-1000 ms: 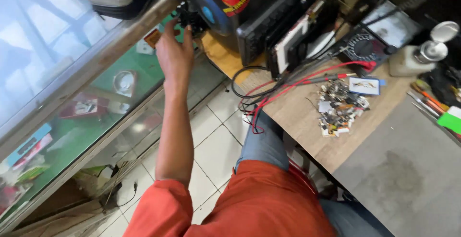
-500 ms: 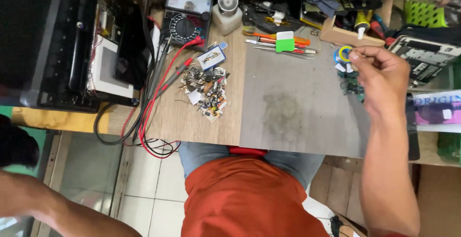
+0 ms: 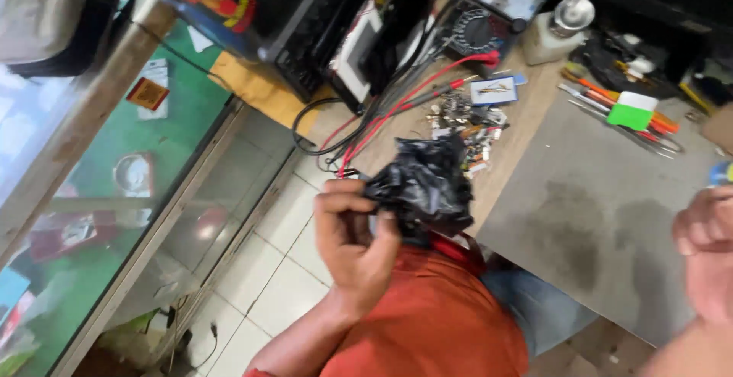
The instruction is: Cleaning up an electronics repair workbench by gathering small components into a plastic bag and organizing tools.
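My left hand [image 3: 353, 238] is raised in front of my chest and grips a crumpled black plastic bag [image 3: 422, 182] by its lower left part. The bag hangs over the near edge of the wooden workbench [image 3: 527, 129]. My right hand [image 3: 706, 251] is at the right edge of the view above the grey mat [image 3: 603, 201], fingers curled; whether it holds anything is unclear. A pile of small metal parts and electronic bits [image 3: 466, 121] lies on the bench just behind the bag.
A multimeter [image 3: 481, 30] with red and black leads [image 3: 405, 106] stands at the back, beside black equipment [image 3: 305, 11]. A white bottle [image 3: 557, 26], tweezers and screwdrivers [image 3: 618, 106] lie at back right. A glass display counter [image 3: 114, 171] runs along the left.
My left hand has come back from the counter on the left and now holds a black plastic bag in front of me. The view has swung left; my right hand has dropped lower.
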